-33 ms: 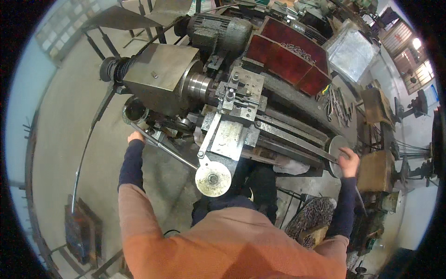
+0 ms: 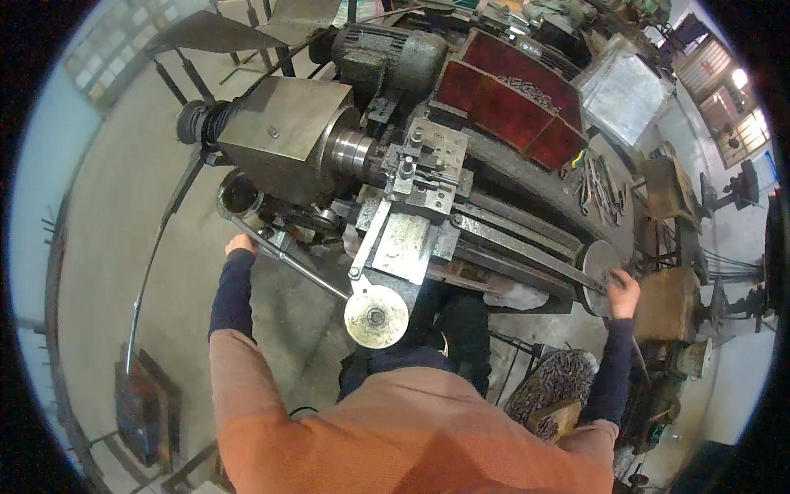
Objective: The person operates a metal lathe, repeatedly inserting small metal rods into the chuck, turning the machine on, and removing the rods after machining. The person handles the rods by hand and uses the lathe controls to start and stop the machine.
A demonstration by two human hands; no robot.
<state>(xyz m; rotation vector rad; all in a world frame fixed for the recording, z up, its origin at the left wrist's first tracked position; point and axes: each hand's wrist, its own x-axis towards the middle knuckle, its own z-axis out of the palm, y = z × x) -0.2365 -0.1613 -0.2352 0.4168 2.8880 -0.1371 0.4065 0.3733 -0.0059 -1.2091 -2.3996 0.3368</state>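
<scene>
At the far left of the small metal lathe, my left hand (image 2: 240, 244) is closed at the upper end of a long steel lever (image 2: 298, 267). Its fingers are partly hidden. The lever slants down to a round pale disc (image 2: 376, 317) in front of me. On the right, my right hand (image 2: 623, 294) grips the edge of a round handwheel (image 2: 598, 262) at the end of the bed rails (image 2: 522, 251). Between my arms sit the tool slide (image 2: 401, 247) and a steel block with bolts (image 2: 436, 152), close to the shiny spindle (image 2: 352, 153).
Behind the rails stands a red tray (image 2: 485, 82) holding small metal pieces. Spanners and pliers (image 2: 599, 189) lie right of it. A dark motor (image 2: 391, 56) sits at the back. By my right forearm is a heap of small dark parts (image 2: 553, 383).
My right hand has shifted slightly right and toward me at the handwheel's edge. My left hand and the lever look unmoved.
</scene>
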